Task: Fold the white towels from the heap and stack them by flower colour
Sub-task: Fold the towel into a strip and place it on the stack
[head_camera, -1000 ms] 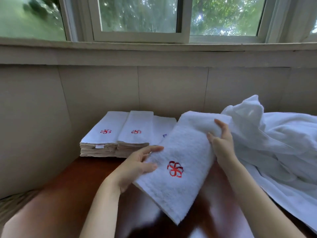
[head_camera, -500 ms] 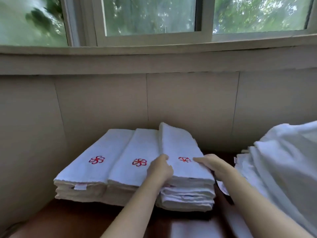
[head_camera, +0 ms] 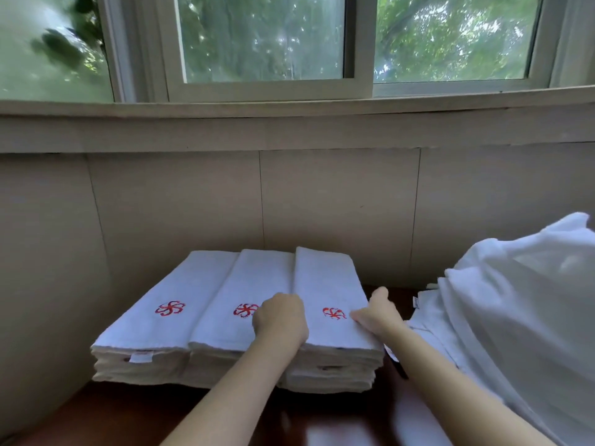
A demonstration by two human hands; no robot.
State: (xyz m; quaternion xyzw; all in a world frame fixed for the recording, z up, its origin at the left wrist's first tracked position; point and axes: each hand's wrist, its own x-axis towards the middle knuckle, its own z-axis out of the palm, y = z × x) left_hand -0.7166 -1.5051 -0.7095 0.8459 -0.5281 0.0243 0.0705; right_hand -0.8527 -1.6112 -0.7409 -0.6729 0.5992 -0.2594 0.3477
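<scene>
The person is setting a folded red-flower towel (head_camera: 325, 294) onto the rightmost of three side-by-side stacks (head_camera: 225, 358), all topped with red flowers. The left hand (head_camera: 279, 320) is resting on the towel's left edge with fingers curled under, though whether it is pinching cloth I cannot tell; the right hand (head_camera: 375, 313) is lying flat, fingers extended, pressing the towel's near right corner. Judging by this, the placing step is nearly finishing, and the next move is calling for a reach right to the unfolded heap (head_camera: 521, 310) just beside the stacks. Everything is sitting on a dark reddish wooden table (head_camera: 135, 416) against a beige panelled wall (head_camera: 338, 201), beneath a window (head_camera: 264, 43) showing green trees.
</scene>
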